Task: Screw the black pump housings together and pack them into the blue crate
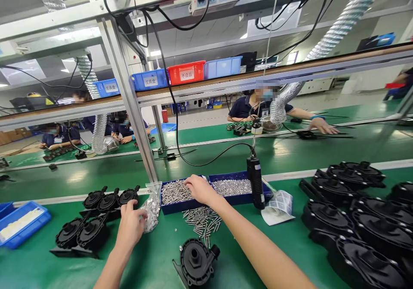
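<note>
My right hand (197, 189) reaches over the blue bin of long screws (176, 192), its fingertips down at the screws; whether they pinch one is hidden. Close to the plastic bag of small metal parts (152, 209), my left hand (133, 220) hovers with fingers bent and apart, beside the left group of black housings (108, 201). One black pump-like housing (195, 261) rests at the front middle. Loose screws (203, 222) lie between it and the bins. A second blue bin (232, 186) holds small nuts.
A black electric screwdriver (255, 183) hangs over the second bin, near a crumpled white packet (279, 207). Many black housings (348, 224) crowd the right side. A blue tray (24, 224) sits far left. Across the bench, a person (251, 106) works.
</note>
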A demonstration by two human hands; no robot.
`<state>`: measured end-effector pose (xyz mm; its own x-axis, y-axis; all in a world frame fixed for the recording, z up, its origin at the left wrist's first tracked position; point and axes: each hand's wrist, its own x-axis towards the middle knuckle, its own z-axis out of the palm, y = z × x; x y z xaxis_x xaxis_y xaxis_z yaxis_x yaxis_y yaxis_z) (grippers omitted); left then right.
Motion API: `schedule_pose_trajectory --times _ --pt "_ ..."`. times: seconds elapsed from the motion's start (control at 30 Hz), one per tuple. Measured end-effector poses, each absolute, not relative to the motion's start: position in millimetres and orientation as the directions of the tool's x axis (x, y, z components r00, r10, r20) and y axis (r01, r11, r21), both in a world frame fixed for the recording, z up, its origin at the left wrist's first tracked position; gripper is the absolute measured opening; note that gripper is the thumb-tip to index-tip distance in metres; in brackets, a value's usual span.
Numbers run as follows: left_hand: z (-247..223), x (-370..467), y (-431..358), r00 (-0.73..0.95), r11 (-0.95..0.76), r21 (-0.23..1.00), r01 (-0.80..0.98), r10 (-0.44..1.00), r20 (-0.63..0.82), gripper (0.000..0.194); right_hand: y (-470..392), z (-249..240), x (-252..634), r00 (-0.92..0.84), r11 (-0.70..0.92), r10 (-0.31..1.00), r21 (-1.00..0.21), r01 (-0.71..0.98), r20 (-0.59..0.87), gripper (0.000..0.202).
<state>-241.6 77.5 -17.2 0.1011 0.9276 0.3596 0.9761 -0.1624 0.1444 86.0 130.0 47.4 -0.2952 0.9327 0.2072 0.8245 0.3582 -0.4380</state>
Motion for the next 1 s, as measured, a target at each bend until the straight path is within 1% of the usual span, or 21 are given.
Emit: schedule_pose_trajectory --times 0.07,0.17,0.27,0.33,0.4,0.47,0.57,0.6,0.67,0.7,0.73,0.77,0.8,0.83,0.87,0.9,0.93,1.0 --pt "-16.5 -239.5 75.8 0.129 -0.169 0.126 0.977 0.952 0.279 0.033 129.6 49.0 87.5 -0.297 0.360 0.932 -0.448 0.819 0.206 0.034" --pt "-10.9 -231.9 71.8 0.088 -0.106 0.078 0.991 0.974 0.208 0.022 129.9 47.6 87.8 -0.298 0.360 0.932 -0.460 0.812 0.204 0.033" --pt "-5.1 -223.2 69.0 0.049 -0.057 0.035 0.998 0.979 0.197 0.015 131.1 44.4 86.5 -0.298 0.361 0.932 -0.481 0.799 0.204 0.033" --pt "-5.0 -218.7 69.1 0.051 -0.061 0.046 0.997 0.979 0.195 0.015 131.6 43.7 86.0 -0.297 0.364 0.931 -0.503 0.784 0.211 0.034" --pt "-8.0 -216.2 70.7 0.058 -0.074 0.070 0.995 0.977 0.204 0.019 131.2 45.0 86.3 -0.294 0.370 0.929 -0.533 0.761 0.225 0.033" --pt "-12.6 -216.7 72.7 0.067 -0.089 0.091 0.992 0.973 0.223 0.027 130.2 47.5 87.3 -0.286 0.375 0.927 -0.573 0.729 0.243 0.031" --pt "-16.2 -223.0 74.4 0.093 -0.132 0.124 0.983 0.956 0.279 0.032 129.9 49.8 88.8 -0.248 0.356 0.935 -0.664 0.657 0.255 0.023" --pt "-15.5 -225.5 74.4 0.101 -0.162 0.159 0.974 0.938 0.333 0.032 130.7 49.6 89.0 -0.232 0.341 0.940 -0.701 0.626 0.249 0.021" --pt "-10.8 -228.3 73.0 0.086 -0.245 0.280 0.928 0.874 0.478 0.031 133.7 47.5 88.9 -0.207 0.302 0.953 -0.774 0.556 0.222 0.019" --pt "-7.1 -227.4 71.3 0.054 -0.294 0.367 0.883 0.839 0.542 0.030 135.5 46.0 88.3 -0.202 0.281 0.958 -0.807 0.520 0.204 0.018" --pt "-2.9 -224.6 68.9 0.006 -0.334 0.474 0.815 0.822 0.570 0.031 137.0 44.5 87.5 -0.200 0.262 0.962 -0.836 0.483 0.185 0.018" --pt "1.3 -219.8 65.8 -0.039 -0.353 0.598 0.720 0.839 0.543 0.033 138.1 43.2 86.1 -0.204 0.245 0.964 -0.861 0.446 0.168 0.018" --pt "5.4 -213.4 62.1 -0.069 -0.340 0.729 0.594 0.881 0.467 0.039 138.3 42.2 84.3 -0.212 0.231 0.965 -0.882 0.411 0.154 0.018" --pt "9.1 -206.0 58.0 -0.072 -0.286 0.850 0.442 0.934 0.351 0.046 137.4 41.8 81.8 -0.224 0.222 0.964 -0.899 0.378 0.144 0.018" --pt "12.2 -198.1 53.9 -0.045 -0.203 0.936 0.289 0.973 0.225 0.053 135.3 42.0 78.8 -0.241 0.219 0.961 -0.912 0.348 0.138 0.018" --pt "14.7 -190.5 49.9 -0.010 -0.115 0.980 0.160 0.993 0.118 0.059 131.9 42.7 75.3 -0.263 0.219 0.955 -0.921 0.321 0.136 0.017" --pt "16.8 -183.6 46.4 0.019 -0.045 0.997 0.064 0.999 0.044 0.063 127.2 44.1 71.4 -0.289 0.225 0.947 -0.928 0.296 0.138 0.017" --pt "19.9 -173.5 40.7 0.021 0.013 0.999 -0.034 1.000 -0.012 0.065 115.3 47.9 62.7 -0.352 0.245 0.925 -0.935 0.258 0.145 0.015"
